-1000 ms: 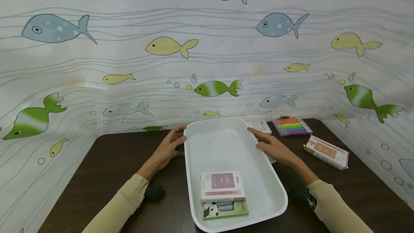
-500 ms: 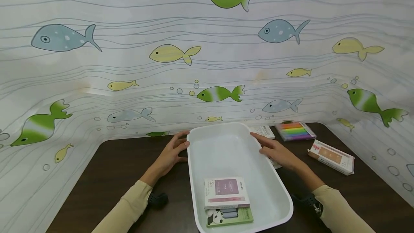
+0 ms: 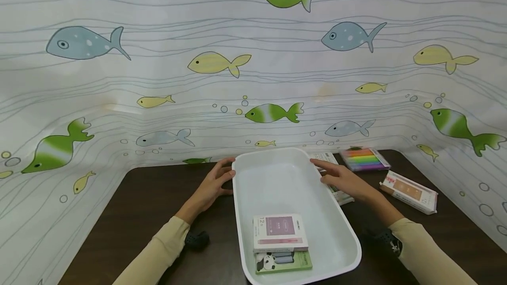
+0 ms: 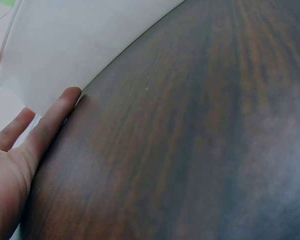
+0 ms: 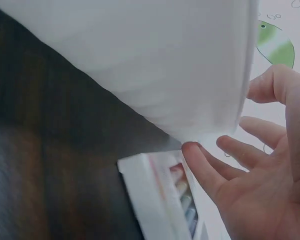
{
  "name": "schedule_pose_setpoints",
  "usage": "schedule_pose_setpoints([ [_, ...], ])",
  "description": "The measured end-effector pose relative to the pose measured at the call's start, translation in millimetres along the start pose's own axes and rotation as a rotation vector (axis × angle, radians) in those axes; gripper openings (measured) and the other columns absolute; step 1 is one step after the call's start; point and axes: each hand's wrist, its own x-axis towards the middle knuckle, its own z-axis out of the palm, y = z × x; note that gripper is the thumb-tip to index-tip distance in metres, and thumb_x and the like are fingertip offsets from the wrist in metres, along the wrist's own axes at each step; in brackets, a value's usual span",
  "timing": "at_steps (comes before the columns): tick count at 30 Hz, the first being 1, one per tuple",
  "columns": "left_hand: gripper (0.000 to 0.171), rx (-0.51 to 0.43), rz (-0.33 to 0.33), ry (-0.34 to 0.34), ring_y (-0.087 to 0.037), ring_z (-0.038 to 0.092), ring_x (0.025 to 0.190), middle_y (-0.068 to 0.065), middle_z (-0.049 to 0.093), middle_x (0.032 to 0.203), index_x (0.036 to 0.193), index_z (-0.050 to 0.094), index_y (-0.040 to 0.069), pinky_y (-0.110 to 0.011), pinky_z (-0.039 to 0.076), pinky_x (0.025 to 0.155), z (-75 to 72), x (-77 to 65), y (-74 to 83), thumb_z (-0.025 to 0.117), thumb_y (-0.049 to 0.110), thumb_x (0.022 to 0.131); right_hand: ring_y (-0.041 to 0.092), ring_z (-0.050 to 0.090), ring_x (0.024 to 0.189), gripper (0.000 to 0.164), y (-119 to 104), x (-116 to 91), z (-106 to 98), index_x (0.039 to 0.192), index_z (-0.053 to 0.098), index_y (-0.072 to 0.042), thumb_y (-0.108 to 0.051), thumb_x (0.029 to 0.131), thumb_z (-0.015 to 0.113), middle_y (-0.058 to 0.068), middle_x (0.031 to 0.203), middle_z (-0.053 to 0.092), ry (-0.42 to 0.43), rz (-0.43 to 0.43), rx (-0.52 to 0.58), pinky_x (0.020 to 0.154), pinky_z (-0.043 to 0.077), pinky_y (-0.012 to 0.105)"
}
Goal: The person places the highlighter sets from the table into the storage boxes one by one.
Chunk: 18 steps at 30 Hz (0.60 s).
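Observation:
A white tray (image 3: 273, 184) stands on the dark table. A white box with a purple panel (image 3: 279, 232) overlaps a green panda box (image 3: 293, 263) at the tray's near end. My left hand (image 3: 210, 188) touches the tray's far left side; in the left wrist view its outstretched fingers (image 4: 52, 117) lie against the outer wall. On the far right side, my right hand (image 3: 344, 184) touches the rim and wall, fingers extended. In the right wrist view a white box with colored sticks behind a window (image 5: 162, 195) lies by those fingertips.
A rainbow-colored pack (image 3: 364, 159) lies at the table's back right. Nearer is a white box with an orange-brown panel (image 3: 409, 191). A fish-patterned sheet (image 3: 222, 87) encloses the back and sides.
The head view has shifted slightly. Both hands stay at the tray's sides, and the tray holds nearly the same place. A little more of the box beside my right hand shows.

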Motion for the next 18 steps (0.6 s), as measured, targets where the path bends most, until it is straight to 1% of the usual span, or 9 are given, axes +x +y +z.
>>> schedule_pose_setpoints([
  [4, 0.051, -0.001, -0.001, -0.007, -0.036, 0.045, 0.133, -0.016, 0.036, 0.152, 0.154, 0.038, 0.026, -0.056, 0.054, 0.089, -0.2, -0.2, 0.6, 0.058, 0.027, 0.107, 0.043, 0.05, 0.132, 0.057, -4, 0, -7, 0.159, 0.036, -0.014, -0.024, 0.107, 0.056, 0.015, 0.155, 0.043, 0.003, -0.012, -0.026, 0.096, 0.048, 0.063],
  [7, 0.05, 0.003, 0.002, -0.007, -0.036, 0.045, 0.133, -0.015, 0.036, 0.152, 0.154, 0.039, 0.027, -0.056, 0.054, 0.089, 0.5, -0.7, -0.7, 0.058, 0.028, 0.107, 0.044, 0.048, 0.133, 0.057, -2, -1, -14, 0.159, 0.037, -0.013, -0.025, 0.107, 0.056, 0.017, 0.155, 0.042, 0.014, 0.002, -0.061, 0.098, 0.043, 0.069],
  [9, 0.05, 0.004, 0.002, -0.004, -0.035, 0.045, 0.133, -0.015, 0.036, 0.152, 0.153, 0.039, 0.028, -0.056, 0.054, 0.089, 0.8, -0.8, -0.9, 0.058, 0.029, 0.107, 0.043, 0.046, 0.135, 0.056, 0, -3, -20, 0.159, 0.038, -0.013, -0.025, 0.107, 0.056, 0.018, 0.155, 0.042, 0.029, 0.015, -0.092, 0.101, 0.04, 0.07],
  [12, 0.05, 0.008, 0.002, -0.002, -0.035, 0.045, 0.133, -0.015, 0.036, 0.152, 0.153, 0.04, 0.028, -0.056, 0.054, 0.089, 0.5, -0.7, -0.7, 0.058, 0.029, 0.107, 0.045, 0.042, 0.138, 0.055, 2, -6, -29, 0.158, 0.039, -0.011, -0.022, 0.107, 0.055, 0.02, 0.156, 0.04, 0.05, 0.02, -0.111, 0.104, 0.036, 0.07],
  [14, 0.05, 0.009, 0.002, 0.0, -0.035, 0.045, 0.133, -0.015, 0.037, 0.152, 0.153, 0.04, 0.028, -0.056, 0.054, 0.089, 0.4, -0.8, -0.5, 0.058, 0.029, 0.107, 0.045, 0.039, 0.14, 0.054, 2, -8, -34, 0.158, 0.039, -0.011, -0.024, 0.108, 0.055, 0.019, 0.158, 0.038, 0.063, 0.032, -0.132, 0.106, 0.034, 0.07],
  [18, 0.05, 0.008, 0.004, -0.002, -0.035, 0.045, 0.133, -0.015, 0.037, 0.152, 0.154, 0.039, 0.028, -0.056, 0.054, 0.089, 0.7, -0.7, -0.1, 0.058, 0.029, 0.107, 0.049, 0.035, 0.141, 0.057, 4, -13, -43, 0.159, 0.037, -0.011, -0.029, 0.108, 0.054, 0.019, 0.161, 0.033, 0.08, 0.059, -0.202, 0.104, 0.033, 0.072],
])
